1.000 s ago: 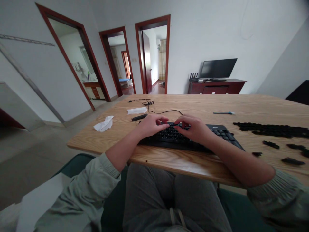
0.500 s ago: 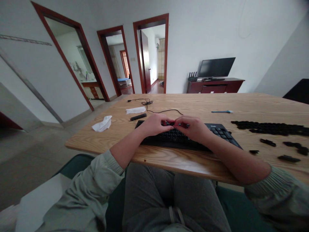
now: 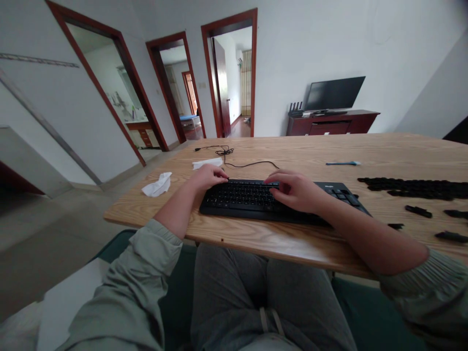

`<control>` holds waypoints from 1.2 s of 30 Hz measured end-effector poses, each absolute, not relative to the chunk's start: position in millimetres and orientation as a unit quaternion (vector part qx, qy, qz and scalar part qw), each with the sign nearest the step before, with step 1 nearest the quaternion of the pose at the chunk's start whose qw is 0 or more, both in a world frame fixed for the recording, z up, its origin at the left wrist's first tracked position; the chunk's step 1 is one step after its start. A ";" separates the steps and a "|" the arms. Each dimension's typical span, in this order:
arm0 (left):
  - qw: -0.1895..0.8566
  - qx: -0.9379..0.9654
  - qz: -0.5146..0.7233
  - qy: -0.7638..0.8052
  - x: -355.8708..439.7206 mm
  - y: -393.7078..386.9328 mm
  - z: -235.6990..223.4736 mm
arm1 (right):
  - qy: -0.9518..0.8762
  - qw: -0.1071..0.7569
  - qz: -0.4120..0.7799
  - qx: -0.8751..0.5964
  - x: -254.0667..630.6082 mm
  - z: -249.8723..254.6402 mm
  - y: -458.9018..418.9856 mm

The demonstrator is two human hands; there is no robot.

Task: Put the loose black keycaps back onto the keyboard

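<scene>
A black computer keyboard (image 3: 248, 199) lies on the wooden table (image 3: 300, 151), close to its front edge. My left hand (image 3: 206, 178) rests just past the keyboard's upper left corner, fingers curled down. Anything under that palm is hidden. My right hand (image 3: 294, 191) lies over the right middle of the keyboard, its fingertips on the upper keys and nothing visible in them. Rows of black keycaps (image 3: 413, 187) and several loose black pieces (image 3: 419, 211) lie to the right of the keyboard.
A black cable (image 3: 252, 165) trails across the table's far side, near a white paper strip (image 3: 207, 163) and a crumpled tissue (image 3: 157, 184). A blue pen (image 3: 342, 163) lies far right. Beyond stand a dark red cabinet (image 3: 332, 123) and a monitor (image 3: 334, 93).
My hands have parted from their fingertip meeting over the keyboard, the left moving to its upper left corner. The short black bar beside the keyboard no longer shows. The view has tilted slightly upward.
</scene>
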State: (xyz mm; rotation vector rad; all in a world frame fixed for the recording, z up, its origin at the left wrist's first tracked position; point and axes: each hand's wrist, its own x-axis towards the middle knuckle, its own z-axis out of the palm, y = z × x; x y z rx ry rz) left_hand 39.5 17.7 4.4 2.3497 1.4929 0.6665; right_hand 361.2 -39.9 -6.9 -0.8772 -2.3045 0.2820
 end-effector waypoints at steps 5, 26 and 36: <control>0.119 0.833 0.184 0.508 38.0 21.1 -0.4 | -0.881 0.293 0.116 -0.352 361.6 -6.2 -41.6; 0.049 0.867 0.165 0.468 37.8 12.3 -1.4 | -0.896 0.245 0.104 -0.356 362.0 -4.3 -42.2; 0.083 0.852 0.207 0.474 35.7 14.6 -8.1 | -0.898 0.247 0.100 -0.350 361.5 -3.5 -41.8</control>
